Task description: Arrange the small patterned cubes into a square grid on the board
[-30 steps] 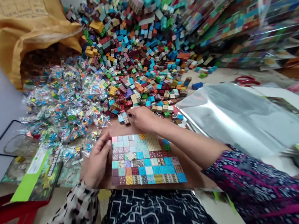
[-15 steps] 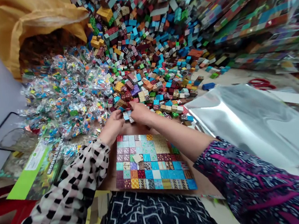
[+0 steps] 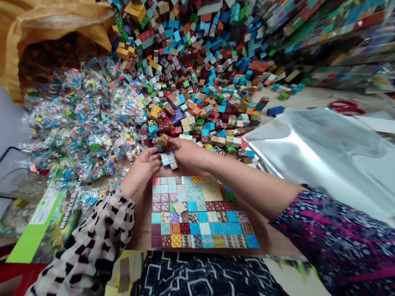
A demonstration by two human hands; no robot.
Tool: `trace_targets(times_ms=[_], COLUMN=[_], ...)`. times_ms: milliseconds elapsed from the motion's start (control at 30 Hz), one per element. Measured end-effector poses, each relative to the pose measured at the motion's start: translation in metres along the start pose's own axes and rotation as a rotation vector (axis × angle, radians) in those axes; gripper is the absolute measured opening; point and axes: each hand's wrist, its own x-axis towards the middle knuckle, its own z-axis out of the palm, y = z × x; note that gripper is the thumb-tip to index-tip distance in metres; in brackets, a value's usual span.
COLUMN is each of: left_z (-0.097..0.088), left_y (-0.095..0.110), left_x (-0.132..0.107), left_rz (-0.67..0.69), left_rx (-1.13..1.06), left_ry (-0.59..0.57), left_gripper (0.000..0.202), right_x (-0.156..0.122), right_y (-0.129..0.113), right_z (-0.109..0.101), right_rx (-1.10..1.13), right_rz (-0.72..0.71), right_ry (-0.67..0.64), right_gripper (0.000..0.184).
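A board covered in small square patterned blocks (image 3: 190, 214) lies in front of my lap. One loose cream block (image 3: 180, 208) rests tilted on top of it. Just beyond the board's far edge is a small cluster of light blue and white blocks (image 3: 169, 160). My right hand (image 3: 193, 155) has its fingers pinched at a brown patterned block (image 3: 161, 141) behind that cluster. To the left, my left hand (image 3: 143, 168) reaches in with fingers loosely extended, tips close to the same block. Whether the left fingertips touch it is hard to see.
A big heap of loose coloured blocks (image 3: 189, 73) fills the far side. Many small clear packets (image 3: 88, 112) spill from a yellow sack (image 3: 39, 23). On the right lie clear plastic sheets (image 3: 333, 162), red scissors (image 3: 346, 107) and stacked wrapped block sets (image 3: 341, 34). A green printed package (image 3: 46, 220) lies left.
The brown block has shifted slightly toward me between my hands. My left hand has moved a little left and its fingers have loosened; the blue-white cluster now shows more.
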Motion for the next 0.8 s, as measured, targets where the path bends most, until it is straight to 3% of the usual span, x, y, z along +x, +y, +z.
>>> trace_targets(times_ms=[267,367,467,567,700,800], left_z=[-0.013,-0.013,-0.014,-0.019,-0.029,-0.034], left_y=[-0.005,0.001,0.005,0.006,0.01,0.015], left_x=[0.017,0.02,0.02,0.017,0.007,-0.003], left_rz=[0.243,0.373,0.475,0.493,0.487,0.424], left_rx=[0.415,0.678,0.943,1.018,1.067,1.079], left_ry=[0.099,0.118,0.121,0.135,0.201,0.257], left_gripper=[0.041,0.059,0.052,0.034,0.027,0.02], right_x=[-0.003,-0.006,-0.008,-0.007,-0.009,-0.011], right_y=[-0.003,-0.011,-0.016,-0.016,-0.011,-0.007], right_z=[-0.007,-0.005,-0.007,-0.014,-0.021,-0.015], right_rx=[-0.114,-0.287,-0.381,-0.355,-0.383,-0.469], right_rz=[-0.059,-0.126,-0.157,-0.168,-0.104,-0.113], right_ry=[-0.061,-0.023,-0.013,0.019,0.027,-0.052], right_gripper=[0.04,0.043,0.04,0.036,0.026,0.041])
